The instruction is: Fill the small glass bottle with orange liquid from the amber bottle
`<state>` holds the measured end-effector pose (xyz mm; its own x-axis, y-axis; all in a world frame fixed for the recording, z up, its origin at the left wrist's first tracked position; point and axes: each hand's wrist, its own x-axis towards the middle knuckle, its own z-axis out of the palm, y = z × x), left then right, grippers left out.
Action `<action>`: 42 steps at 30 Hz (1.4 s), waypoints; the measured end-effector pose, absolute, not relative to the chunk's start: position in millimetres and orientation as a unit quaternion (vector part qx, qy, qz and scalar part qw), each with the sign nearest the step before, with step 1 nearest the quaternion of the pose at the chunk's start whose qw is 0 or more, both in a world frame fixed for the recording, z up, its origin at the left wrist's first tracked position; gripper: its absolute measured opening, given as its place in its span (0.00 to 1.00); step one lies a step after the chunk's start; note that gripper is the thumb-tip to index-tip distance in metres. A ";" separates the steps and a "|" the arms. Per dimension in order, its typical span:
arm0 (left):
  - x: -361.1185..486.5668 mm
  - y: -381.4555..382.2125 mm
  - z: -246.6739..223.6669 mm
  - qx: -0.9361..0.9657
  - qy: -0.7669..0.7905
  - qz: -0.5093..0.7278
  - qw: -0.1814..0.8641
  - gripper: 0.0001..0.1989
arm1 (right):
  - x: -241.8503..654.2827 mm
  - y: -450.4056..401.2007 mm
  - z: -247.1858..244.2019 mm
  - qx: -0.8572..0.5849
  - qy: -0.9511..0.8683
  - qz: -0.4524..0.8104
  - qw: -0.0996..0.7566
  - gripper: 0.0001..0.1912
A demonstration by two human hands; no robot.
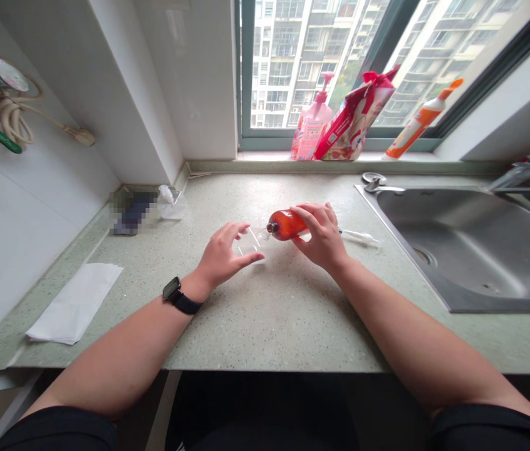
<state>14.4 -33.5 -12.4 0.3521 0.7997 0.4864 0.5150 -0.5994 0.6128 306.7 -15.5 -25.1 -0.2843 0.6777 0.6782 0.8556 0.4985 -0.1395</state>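
Note:
My right hand point(320, 235) grips an amber bottle point(285, 224), tipped onto its side with its uncapped dark neck pointing left. The neck is at the opening of a small clear container point(249, 243), which my left hand point(223, 249) holds from the left between thumb and fingers. Whether the neck touches the container's rim, I cannot tell, nor whether liquid is flowing. On the counter just right of my right hand lies a clear and whitish pump top with a tube point(360, 237), partly hidden by that hand.
A folded stack of white paper point(76, 302), a blurred dark object point(134, 212) and a small clear plastic bag point(171, 205) lie on the left. A steel sink point(490, 250) is at right. A pink pump bottle point(312, 128), red pouch point(359, 119) and orange-white bottle point(418, 125) line the windowsill.

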 end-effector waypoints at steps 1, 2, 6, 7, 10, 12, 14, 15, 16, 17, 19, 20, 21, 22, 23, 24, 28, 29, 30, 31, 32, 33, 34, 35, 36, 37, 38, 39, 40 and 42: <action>14.5 -33.4 -12.7 0.801 0.409 0.396 0.183 0.35 | 306.8 -15.3 -25.2 -0.485 -0.791 -0.127 0.352 0.41; 14.6 -33.1 -13.0 0.801 0.409 0.396 0.186 0.35 | 307.0 -15.1 -25.4 -0.484 -0.790 -0.128 0.353 0.41; 14.8 -31.7 -14.5 0.798 0.409 0.397 0.196 0.36 | 307.8 -14.1 -25.9 -0.480 -0.788 -0.142 0.358 0.39; 14.8 -31.4 -14.7 0.797 0.409 0.397 0.198 0.36 | 308.0 -13.9 -26.0 -0.480 -0.787 -0.145 0.358 0.40; 14.7 -30.9 -14.9 0.796 0.411 0.394 0.205 0.37 | 308.5 -13.5 -26.2 -0.483 -0.787 -0.149 0.356 0.41; 14.6 -30.9 -15.1 0.796 0.410 0.394 0.210 0.37 | 308.6 -13.4 -26.2 -0.481 -0.786 -0.151 0.357 0.42; 14.4 -30.8 -15.7 0.794 0.409 0.396 0.213 0.37 | 308.6 -13.4 -26.2 -0.479 -0.787 -0.152 0.359 0.41; 14.4 -30.7 -16.1 0.794 0.408 0.397 0.214 0.37 | 308.6 -13.5 -26.1 -0.479 -0.787 -0.152 0.358 0.42; 14.3 -30.6 -16.4 0.793 0.408 0.398 0.215 0.37 | 308.7 -13.6 -26.1 -0.481 -0.786 -0.152 0.357 0.42; 14.3 -30.5 -16.7 0.793 0.408 0.399 0.215 0.37 | 308.7 -13.7 -26.1 -0.483 -0.786 -0.151 0.355 0.43; 14.3 -30.3 -17.0 0.792 0.407 0.399 0.216 0.37 | 309.0 -13.8 -26.0 -0.486 -0.786 -0.150 0.352 0.45; 14.3 -30.2 -17.0 0.792 0.406 0.400 0.217 0.37 | 309.1 -13.8 -25.9 -0.487 -0.786 -0.150 0.351 0.45; 14.3 -30.1 -16.9 0.792 0.405 0.400 0.219 0.37 | 309.3 -13.9 -25.9 -0.487 -0.786 -0.151 0.351 0.45; 14.3 -30.1 -16.7 0.793 0.404 0.400 0.220 0.37 | 309.5 -13.9 -25.8 -0.487 -0.785 -0.153 0.350 0.45; 14.4 -30.1 -16.5 0.793 0.402 0.400 0.222 0.38 | 309.6 -13.8 -25.8 -0.486 -0.785 -0.155 0.350 0.44; 14.4 -30.1 -16.3 0.793 0.401 0.401 0.224 0.38 | 309.7 -13.8 -25.8 -0.485 -0.785 -0.157 0.351 0.43; 14.5 -30.5 -16.0 0.792 0.402 0.399 0.228 0.38 | 310.3 -13.4 -26.1 -0.484 -0.786 -0.157 0.352 0.43; 14.5 -30.5 -16.0 0.792 0.403 0.397 0.229 0.38 | 310.4 -13.2 -26.3 -0.485 -0.786 -0.156 0.351 0.43; 14.5 -30.6 -16.0 0.792 0.404 0.396 0.229 0.38 | 310.5 -13.1 -26.4 -0.486 -0.786 -0.155 0.350 0.44; 14.5 -30.6 -16.0 0.792 0.405 0.396 0.228 0.38 | 310.6 -12.9 -26.5 -0.486 -0.786 -0.155 0.350 0.44; 14.5 -30.7 -16.0 0.792 0.405 0.395 0.228 0.38 | 310.7 -12.9 -26.6 -0.486 -0.785 -0.156 0.351 0.44; 14.6 -30.7 -16.0 0.793 0.404 0.395 0.228 0.38 | 310.7 -12.8 -26.5 -0.485 -0.785 -0.156 0.352 0.45; 14.6 -30.8 -15.9 0.792 0.404 0.396 0.228 0.38 | 310.7 -12.9 -26.4 -0.484 -0.785 -0.157 0.352 0.45; 14.7 -30.9 -15.8 0.792 0.404 0.397 0.228 0.38 | 310.6 -13.0 -26.3 -0.484 -0.786 -0.157 0.352 0.45; 14.7 -31.0 -15.7 0.792 0.404 0.398 0.228 0.38 | 310.4 -13.3 -26.0 -0.484 -0.786 -0.157 0.352 0.45; 14.7 -31.0 -15.5 0.792 0.403 0.398 0.228 0.38 | 310.2 -13.6 -25.7 -0.484 -0.786 -0.157 0.352 0.45; 14.7 -31.0 -15.5 0.792 0.403 0.397 0.227 0.38 | 309.9 -13.9 -25.4 -0.483 -0.786 -0.157 0.353 0.45; 14.7 -31.0 -15.4 0.793 0.403 0.397 0.227 0.38 | 309.5 -14.3 -25.0 -0.482 -0.786 -0.157 0.355 0.44; 14.6 -31.0 -15.4 0.794 0.402 0.396 0.227 0.38 | 309.0 -14.7 -24.7 -0.480 -0.785 -0.158 0.358 0.43; 14.7 -30.8 -15.5 0.794 0.402 0.396 0.228 0.38 | 308.0 -15.3 -24.1 -0.480 -0.783 -0.159 0.362 0.41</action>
